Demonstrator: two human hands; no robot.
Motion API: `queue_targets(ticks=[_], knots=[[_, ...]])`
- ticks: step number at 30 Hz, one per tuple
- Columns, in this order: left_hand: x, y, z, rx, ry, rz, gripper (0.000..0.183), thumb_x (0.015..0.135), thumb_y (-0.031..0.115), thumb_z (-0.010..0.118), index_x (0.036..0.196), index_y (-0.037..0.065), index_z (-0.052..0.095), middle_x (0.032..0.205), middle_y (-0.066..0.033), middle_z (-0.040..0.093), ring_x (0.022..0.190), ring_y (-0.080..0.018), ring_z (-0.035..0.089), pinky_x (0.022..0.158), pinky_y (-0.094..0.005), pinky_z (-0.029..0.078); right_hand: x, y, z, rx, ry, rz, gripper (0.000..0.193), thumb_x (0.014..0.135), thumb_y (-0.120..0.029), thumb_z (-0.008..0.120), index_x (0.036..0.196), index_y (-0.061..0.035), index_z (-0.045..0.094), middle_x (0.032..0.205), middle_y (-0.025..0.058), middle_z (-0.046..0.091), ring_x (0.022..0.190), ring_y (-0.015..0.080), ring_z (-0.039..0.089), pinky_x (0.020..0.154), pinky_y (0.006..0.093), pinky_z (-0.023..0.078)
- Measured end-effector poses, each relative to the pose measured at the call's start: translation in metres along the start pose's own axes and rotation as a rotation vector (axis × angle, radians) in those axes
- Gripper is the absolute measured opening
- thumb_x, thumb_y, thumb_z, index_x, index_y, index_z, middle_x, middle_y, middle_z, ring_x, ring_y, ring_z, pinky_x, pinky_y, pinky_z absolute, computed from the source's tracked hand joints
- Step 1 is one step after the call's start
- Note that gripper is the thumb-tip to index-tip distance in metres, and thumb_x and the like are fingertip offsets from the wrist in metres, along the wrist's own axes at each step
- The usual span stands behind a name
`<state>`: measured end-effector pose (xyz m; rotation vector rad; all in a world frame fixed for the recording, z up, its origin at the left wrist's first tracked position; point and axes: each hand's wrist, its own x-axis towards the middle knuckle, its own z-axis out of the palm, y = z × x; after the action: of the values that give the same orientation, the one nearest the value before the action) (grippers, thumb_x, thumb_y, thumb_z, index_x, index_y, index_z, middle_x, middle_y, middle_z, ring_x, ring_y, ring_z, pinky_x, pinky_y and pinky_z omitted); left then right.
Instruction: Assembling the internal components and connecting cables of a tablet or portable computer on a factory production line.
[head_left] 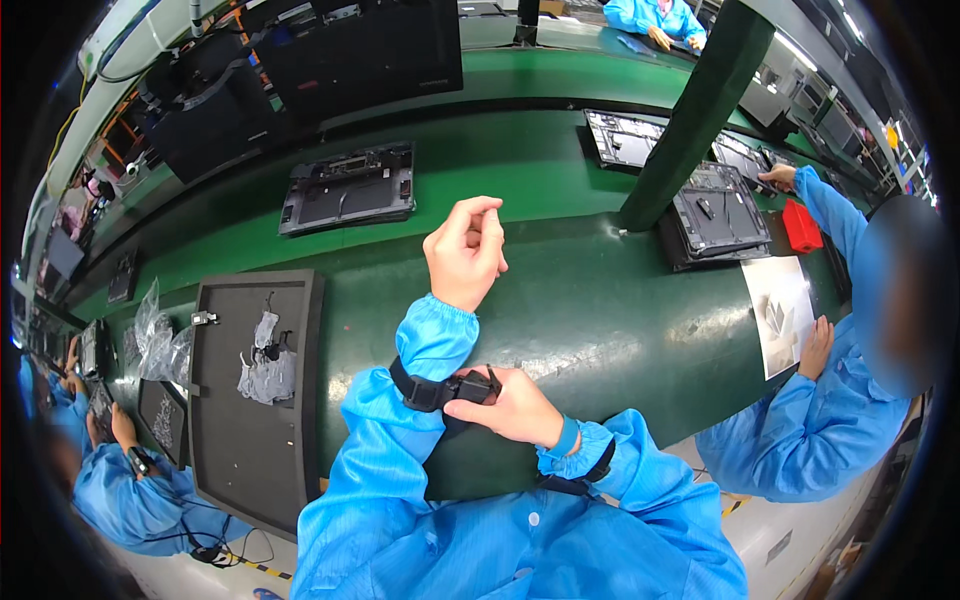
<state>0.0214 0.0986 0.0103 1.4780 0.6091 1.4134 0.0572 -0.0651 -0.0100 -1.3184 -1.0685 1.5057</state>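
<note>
My left hand (pixel 467 250) is raised over the green bench, its fingers curled into a loose fist with nothing visible in them. On that forearm, over the blue sleeve, sits a small black camera (pixel 470 388) on a black strap (pixel 418 388). My right hand (pixel 518 405) reaches across and grips this camera between thumb and fingers; the fingertips are partly hidden behind it. A blue wristband (pixel 567 436) circles my right wrist, and another black strap (pixel 602 462) is on the right sleeve.
A dark foam-lined tray (pixel 225 440) with crumpled plastic pieces (pixel 268 375) lies at left. An open laptop chassis (pixel 348 188) rests beyond my hands. Stacked chassis (pixel 722 210), a red bin (pixel 801 227) and a green post (pixel 690 120) stand right. Co-workers in blue sit on both sides.
</note>
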Motion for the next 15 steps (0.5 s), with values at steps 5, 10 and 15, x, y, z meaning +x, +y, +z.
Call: queue_targets(ticks=[5, 10, 15], knots=[[-0.008, 0.003, -0.002, 0.126, -0.084, 0.053, 0.011, 0.097, 0.004, 0.058, 0.105, 0.001, 0.065, 0.068, 0.0003, 0.058, 0.047, -0.0044, 0.051, 0.04, -0.0198, 0.04, 0.007, 0.004, -0.017, 0.012, -0.215, 0.122, 0.043, 0.085, -0.028, 0.078, 0.113, 0.0021, 0.064, 0.089, 0.0007, 0.068, 0.076, 0.0068, 0.06, 0.068, 0.0248, 0.051], [-0.024, 0.039, -0.009, -0.039, 0.028, -0.11, 0.013, 0.102, 0.013, 0.052, 0.104, 0.004, 0.061, 0.061, 0.0036, 0.046, 0.044, -0.0029, 0.037, 0.038, -0.021, 0.027, 0.021, -0.016, -0.089, 0.192, 0.367, -0.112, 0.026, 0.097, -0.03, 0.061, 0.104, -0.0054, 0.063, 0.087, -0.0004, 0.063, 0.059, 0.0017, 0.041, 0.048, 0.0178, 0.031], [-0.142, 0.038, 0.022, 0.003, -0.607, -0.522, 0.031, 0.092, 0.01, 0.068, 0.114, 0.003, 0.048, 0.095, -0.0041, 0.06, 0.091, -0.0144, 0.062, 0.083, -0.0297, 0.053, 0.012, -0.05, -0.134, 0.398, 0.606, -0.319, 0.019, 0.096, -0.024, 0.061, 0.101, -0.0057, 0.065, 0.084, -0.0002, 0.064, 0.059, 0.0007, 0.042, 0.049, 0.0172, 0.03]])
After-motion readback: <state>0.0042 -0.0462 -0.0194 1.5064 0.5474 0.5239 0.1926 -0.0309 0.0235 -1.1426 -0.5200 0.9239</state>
